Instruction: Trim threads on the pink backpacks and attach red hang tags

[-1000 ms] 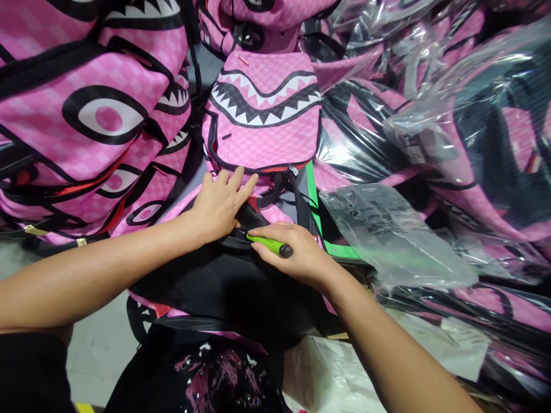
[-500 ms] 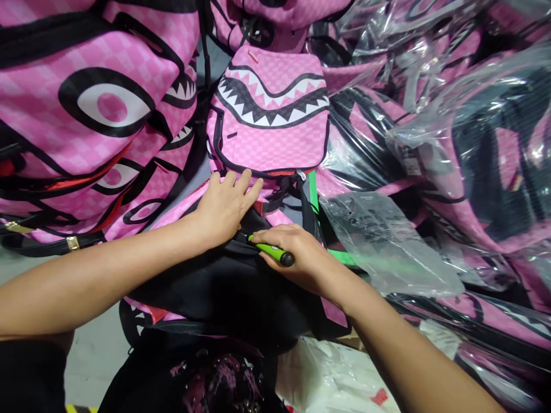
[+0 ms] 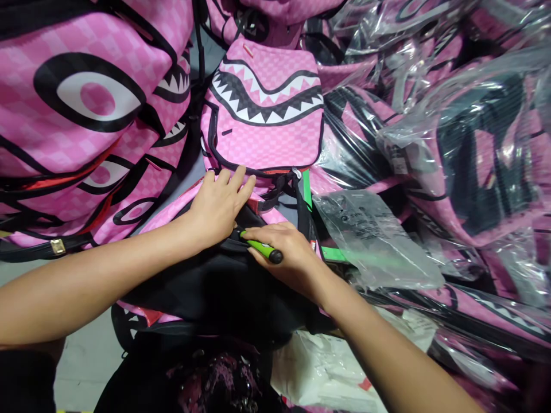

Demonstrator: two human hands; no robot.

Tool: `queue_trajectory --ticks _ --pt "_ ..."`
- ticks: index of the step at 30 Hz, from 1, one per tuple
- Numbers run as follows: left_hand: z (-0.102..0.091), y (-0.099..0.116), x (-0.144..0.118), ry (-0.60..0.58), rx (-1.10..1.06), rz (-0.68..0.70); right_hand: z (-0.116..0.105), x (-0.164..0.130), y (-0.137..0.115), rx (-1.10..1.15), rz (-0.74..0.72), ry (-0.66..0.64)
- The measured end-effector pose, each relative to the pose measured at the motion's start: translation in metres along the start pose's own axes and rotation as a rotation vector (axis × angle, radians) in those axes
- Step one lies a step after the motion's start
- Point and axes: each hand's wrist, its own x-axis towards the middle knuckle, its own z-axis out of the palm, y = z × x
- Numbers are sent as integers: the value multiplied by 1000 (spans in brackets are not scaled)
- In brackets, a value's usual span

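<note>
Green-handled tool (image 3: 262, 249) gripped in your right hand (image 3: 287, 253), its tip at the black fabric (image 3: 219, 287) just beside your flat, open left hand (image 3: 217, 207), so you're mid-trim, I judge; next needs steady pressing.

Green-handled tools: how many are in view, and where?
1. The green-handled tool is gripped in the right hand, its tip against the black fabric beside the left hand. Others may be hidden among the bags.

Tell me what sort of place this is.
Probably a bag factory's finishing or packing area: identical pink backpacks lie piled, many in clear plastic bags, while the right hand holds a green tool.
</note>
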Motion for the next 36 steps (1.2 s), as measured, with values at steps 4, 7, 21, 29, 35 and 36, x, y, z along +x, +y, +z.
queue_trajectory --ticks 4,7,21,29,35,36 --pt "-1 1 1 -5 7 -2 10 -7 -10 -41 106 119" --pt "-1 1 2 -11 11 -2 22 -10 -20 31 133 271" --pt "3 0 0 2 -24 -6 44 -17 -31 159 321 461" --pt "6 -2 1 16 -30 4 51 -14 -36 195 389 512" --pt "5 -3 2 -4 -85 1 53 -14 -39 144 426 533" --pt "5 -3 2 -9 -87 -1 52 -14 -39 151 424 524"
